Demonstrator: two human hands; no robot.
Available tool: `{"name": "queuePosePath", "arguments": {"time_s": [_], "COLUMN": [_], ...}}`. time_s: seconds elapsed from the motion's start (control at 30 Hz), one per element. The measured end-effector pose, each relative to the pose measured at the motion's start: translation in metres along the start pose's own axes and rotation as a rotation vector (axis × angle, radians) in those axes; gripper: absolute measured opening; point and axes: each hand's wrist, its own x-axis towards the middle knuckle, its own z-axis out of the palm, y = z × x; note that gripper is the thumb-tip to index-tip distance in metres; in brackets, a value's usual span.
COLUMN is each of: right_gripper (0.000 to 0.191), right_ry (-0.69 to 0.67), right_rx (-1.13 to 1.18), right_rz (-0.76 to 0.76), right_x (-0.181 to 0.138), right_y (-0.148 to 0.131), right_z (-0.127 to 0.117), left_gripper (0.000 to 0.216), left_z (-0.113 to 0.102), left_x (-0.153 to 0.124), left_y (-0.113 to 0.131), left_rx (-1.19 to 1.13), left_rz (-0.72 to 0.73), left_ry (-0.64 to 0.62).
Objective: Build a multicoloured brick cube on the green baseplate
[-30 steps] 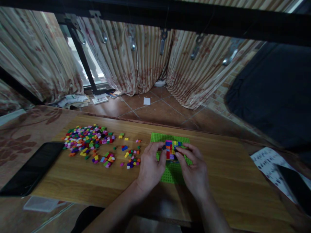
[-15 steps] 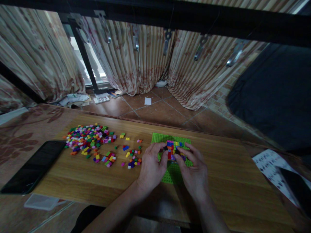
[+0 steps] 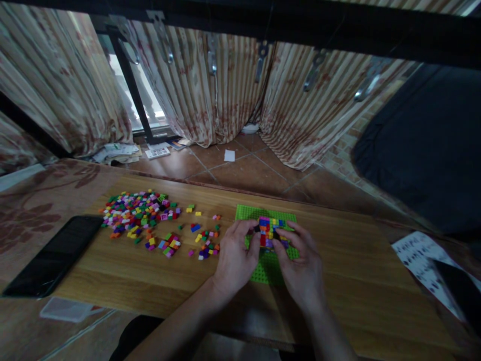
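Observation:
A green studded baseplate (image 3: 267,273) lies on the wooden board. On it stands a build of small toy bricks (image 3: 269,228) in red, yellow, blue, pink and purple. My left hand (image 3: 238,253) is closed at the build's left side, thumb and forefinger pinched around a small black brick (image 3: 257,228). From the right my right hand (image 3: 302,265) reaches over the build, its thumb and forefinger pinched at another small black piece (image 3: 276,234). The other right fingers rest along the build's right edge. Both hands partly cover the build and plate.
Left of my hands lies a large heap of loose coloured bricks (image 3: 139,208), with smaller clusters (image 3: 170,244) nearer me. A black phone-like slab (image 3: 52,255) lies at the board's left edge. A printed sheet (image 3: 424,265) and another dark device (image 3: 456,286) are at the right.
The whole view has shifted very slightly. Both hands keep nearly the same pose at the build, and the bricks lie as before.

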Motion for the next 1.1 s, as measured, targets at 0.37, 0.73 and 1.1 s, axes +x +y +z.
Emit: {"name": "queuePosePath", "arguments": {"time_s": [0.37,0.73,1.1], "right_gripper": [0.020,0.019,0.026], "right_ry": [0.018,0.045,0.137], "right_rx": [-0.014,-0.122,-0.171], "right_rz": [-0.050,-0.067,-0.129], "right_x": [0.004,0.004,-0.006], "right_y": [-0.002,-0.007,-0.006], "right_z": [-0.001,0.003,0.010], "left_gripper": [0.021,0.028,0.029], "left_z": [-0.001,0.000,-0.002], "left_x": [0.000,0.001,0.002], "left_y": [0.002,0.003,0.003], "left_rx": [-0.003,-0.031,-0.042], "left_rz": [0.020,0.042,0.046], "left_ry": [0.008,-0.003,0.000]}}
